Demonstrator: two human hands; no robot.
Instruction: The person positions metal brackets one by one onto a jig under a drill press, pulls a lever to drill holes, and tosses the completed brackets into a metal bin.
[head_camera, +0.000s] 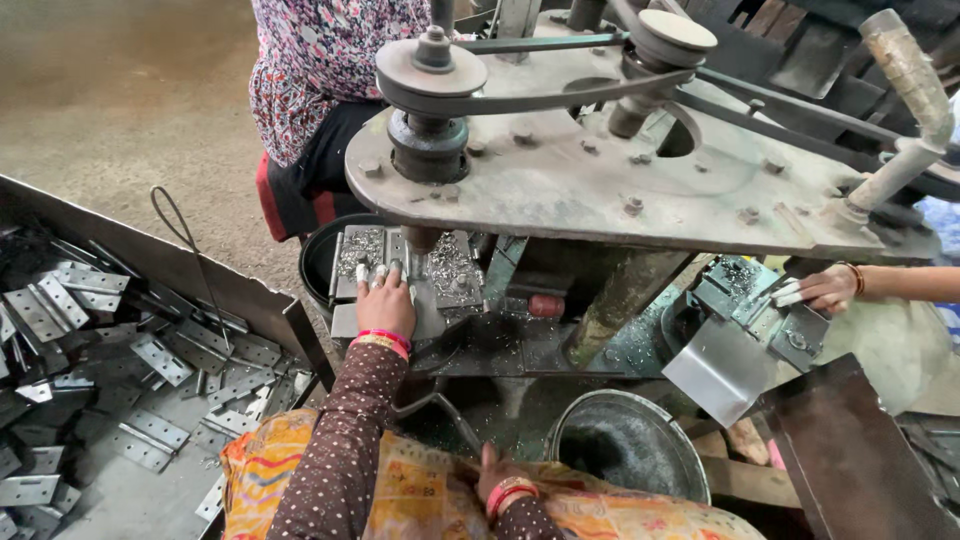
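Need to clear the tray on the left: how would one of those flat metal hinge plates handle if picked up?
The hinge plates look like thin sheet metal: probably stiff and light. Lying flat, they shouldn't roll, but may be hard to lift. Smooth, shiny faces suggest slipperiness.

My machine's work plate (400, 262) carries metal shavings (452, 262); the tray (150, 500) beside me holds loose metal hinges (160, 358).

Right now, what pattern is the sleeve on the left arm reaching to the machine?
Dark brown with small white dots, clearest in the head view: sleeve ends behind the left hand.
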